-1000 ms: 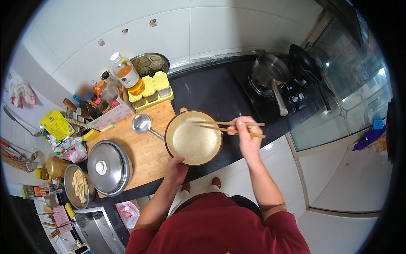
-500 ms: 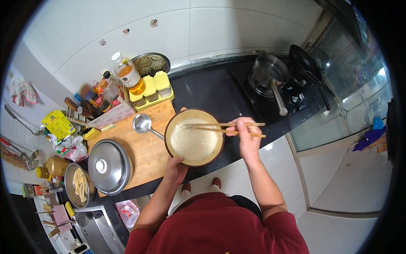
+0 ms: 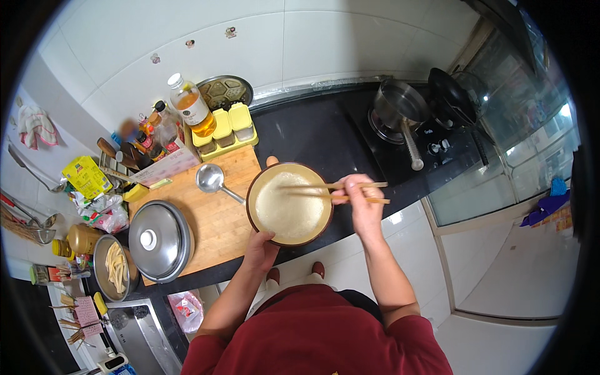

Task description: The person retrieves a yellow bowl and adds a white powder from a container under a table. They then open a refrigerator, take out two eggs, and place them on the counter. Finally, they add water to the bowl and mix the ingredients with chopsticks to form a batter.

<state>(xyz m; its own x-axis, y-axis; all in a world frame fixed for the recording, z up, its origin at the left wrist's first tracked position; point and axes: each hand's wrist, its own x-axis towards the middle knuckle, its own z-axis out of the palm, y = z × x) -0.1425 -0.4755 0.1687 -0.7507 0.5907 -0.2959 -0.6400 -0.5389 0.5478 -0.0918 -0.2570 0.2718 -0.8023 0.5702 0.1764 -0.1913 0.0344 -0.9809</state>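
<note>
My left hand (image 3: 260,249) grips a round bowl (image 3: 251,220) with a brown rim, its thumb over the near edge and a fingertip showing at the far left side. Pale, creamy batter (image 3: 290,212) fills much of the bowl. Wooden chopsticks (image 3: 325,186) are pinched in my right hand (image 3: 361,201), and their tips dip into the batter near the middle. A steel ladle (image 3: 210,179) rests on the wooden cutting board (image 3: 219,231), its handle reaching toward the bowl. The far part of my left hand is hidden beneath the bowl.
A lidded steel pot (image 3: 161,242) sits on the board, beside a bowl of pale strips (image 3: 117,270). Yellow-lidded seasoning boxes (image 3: 224,130) and an oil bottle (image 3: 190,106) stand behind. To the right, a saucepan (image 3: 400,103) and black wok (image 3: 451,100) occupy the stove.
The chopstick tips have shifted slightly right within the bowl. My right hand has moved a little left. My left hand keeps its grip on the bowl.
</note>
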